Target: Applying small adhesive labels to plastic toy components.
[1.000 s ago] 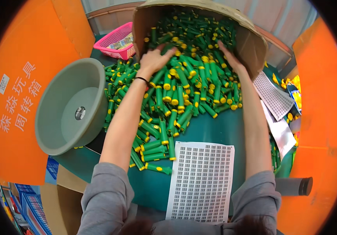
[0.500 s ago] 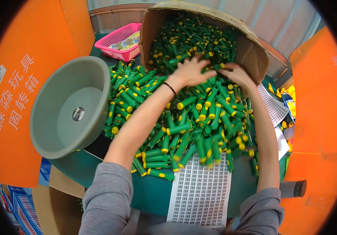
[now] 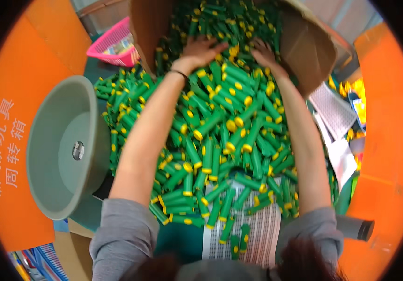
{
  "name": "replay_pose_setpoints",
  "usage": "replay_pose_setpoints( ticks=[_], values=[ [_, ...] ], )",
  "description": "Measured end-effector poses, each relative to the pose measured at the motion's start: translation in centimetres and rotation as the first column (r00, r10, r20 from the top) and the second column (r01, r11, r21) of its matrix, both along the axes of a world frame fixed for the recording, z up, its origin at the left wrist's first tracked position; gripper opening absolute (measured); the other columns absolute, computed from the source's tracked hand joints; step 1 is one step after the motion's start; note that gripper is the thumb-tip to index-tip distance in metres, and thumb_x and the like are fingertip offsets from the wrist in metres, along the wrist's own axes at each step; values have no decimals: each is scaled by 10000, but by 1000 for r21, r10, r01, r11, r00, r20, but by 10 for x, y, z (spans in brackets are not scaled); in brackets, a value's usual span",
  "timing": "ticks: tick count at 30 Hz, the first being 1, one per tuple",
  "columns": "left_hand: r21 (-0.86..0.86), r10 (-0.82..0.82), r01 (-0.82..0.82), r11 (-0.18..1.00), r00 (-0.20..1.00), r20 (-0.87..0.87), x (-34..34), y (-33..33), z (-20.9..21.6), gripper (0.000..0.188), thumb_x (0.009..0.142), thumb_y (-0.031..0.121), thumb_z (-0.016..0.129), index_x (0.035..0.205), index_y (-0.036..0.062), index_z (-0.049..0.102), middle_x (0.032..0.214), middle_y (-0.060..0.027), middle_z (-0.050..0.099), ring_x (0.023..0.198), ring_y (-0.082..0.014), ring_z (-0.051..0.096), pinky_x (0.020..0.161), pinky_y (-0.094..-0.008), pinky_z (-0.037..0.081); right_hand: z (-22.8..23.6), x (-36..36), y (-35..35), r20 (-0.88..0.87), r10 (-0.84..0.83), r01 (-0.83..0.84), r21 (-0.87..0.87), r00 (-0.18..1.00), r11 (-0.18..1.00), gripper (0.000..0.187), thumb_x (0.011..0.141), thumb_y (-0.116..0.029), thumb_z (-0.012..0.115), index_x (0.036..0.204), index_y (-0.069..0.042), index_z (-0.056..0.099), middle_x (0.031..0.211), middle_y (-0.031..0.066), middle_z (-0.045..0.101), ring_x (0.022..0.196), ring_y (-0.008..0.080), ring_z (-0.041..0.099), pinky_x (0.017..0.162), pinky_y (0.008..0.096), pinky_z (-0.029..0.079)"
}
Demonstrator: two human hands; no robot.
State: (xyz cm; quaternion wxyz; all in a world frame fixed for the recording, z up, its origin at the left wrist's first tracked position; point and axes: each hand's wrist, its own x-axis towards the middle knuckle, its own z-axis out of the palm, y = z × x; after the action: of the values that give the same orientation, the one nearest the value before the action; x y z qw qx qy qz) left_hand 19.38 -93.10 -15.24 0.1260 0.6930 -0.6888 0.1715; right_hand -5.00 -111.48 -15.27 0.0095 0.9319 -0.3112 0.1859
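Observation:
A big heap of green tubes with yellow caps (image 3: 220, 136) covers the green table and spills out of a tipped brown cardboard box (image 3: 304, 47) at the far side. My left hand (image 3: 201, 49) lies spread, palm down, on the tubes at the box's mouth. My right hand (image 3: 263, 50) rests flat on the tubes beside it, fingers apart. Neither hand grips a tube. A white grid tray (image 3: 253, 234) lies near me, partly buried by fallen tubes.
A grey round basin (image 3: 58, 150) stands at the left. A pink basket (image 3: 115, 44) sits at the far left. More white grid trays (image 3: 335, 110) lie at the right. Orange crate walls (image 3: 14, 93) flank both sides. A dark tube (image 3: 358, 229) lies at the lower right.
Both hands raked tubes out of the box toward me and then reached back into its mouth. The heap has spread nearer and several tubes now lie on the white grid tray.

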Motion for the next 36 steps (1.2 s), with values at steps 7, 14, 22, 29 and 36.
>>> replay_pose_setpoints(
  ticks=[7, 14, 22, 29, 36],
  values=[
    [107, 228, -219, 970, 971, -75, -98, 78, 79, 751, 991, 399, 487, 1553, -28, 230, 1445, -335, 444, 1273, -543, 456, 1069, -684, 338, 87, -59, 67, 357, -37, 16, 61, 933, 998, 431, 847, -211, 620, 1255, -76, 653, 879, 188, 691, 777, 275, 658, 676, 398, 519],
    [227, -727, 808, 544, 589, -353, -225, 343, 61, 708, 864, 554, 637, 1444, 181, 478, 1502, -143, 425, 1405, -330, 392, 1160, -648, 225, 83, -181, 361, 46, 439, -441, 98, 897, 892, 518, 919, -333, 649, 1398, -160, 554, 1540, 123, 408, 1439, 364, 338, 1181, 536, 262],
    [199, -773, 828, 524, 561, -296, -272, 383, 4, 637, 887, 577, 606, 1434, 277, 477, 1515, -60, 426, 1405, -297, 390, 1151, -643, 240, -1, -248, 430, -164, 278, -282, 0, 947, 960, 424, 841, -312, 721, 1235, -189, 623, 1576, 43, 379, 1474, 337, 291, 1197, 610, 160],
    [88, -694, 710, 699, 703, -159, -288, 349, -12, 423, 913, 350, 627, 1169, 20, 557, 1084, -85, 576, 1053, -230, 555, 909, -403, 423, -23, -232, 317, -100, 164, -189, -346, 981, 919, 357, 839, -266, 725, 1159, -151, 619, 1504, 23, 453, 1443, 254, 349, 1214, 551, 190],
    [-86, -452, 497, 863, 839, 304, -225, 275, -2, 488, 867, 159, 583, 1347, 95, 531, 1326, -93, 538, 1232, -229, 495, 1099, -454, 342, 4, -225, 353, 178, 116, -94, -124, 977, 988, 483, 844, -97, 705, 1308, -113, 570, 1517, 121, 419, 1423, 349, 353, 1199, 538, 198]
  ],
)
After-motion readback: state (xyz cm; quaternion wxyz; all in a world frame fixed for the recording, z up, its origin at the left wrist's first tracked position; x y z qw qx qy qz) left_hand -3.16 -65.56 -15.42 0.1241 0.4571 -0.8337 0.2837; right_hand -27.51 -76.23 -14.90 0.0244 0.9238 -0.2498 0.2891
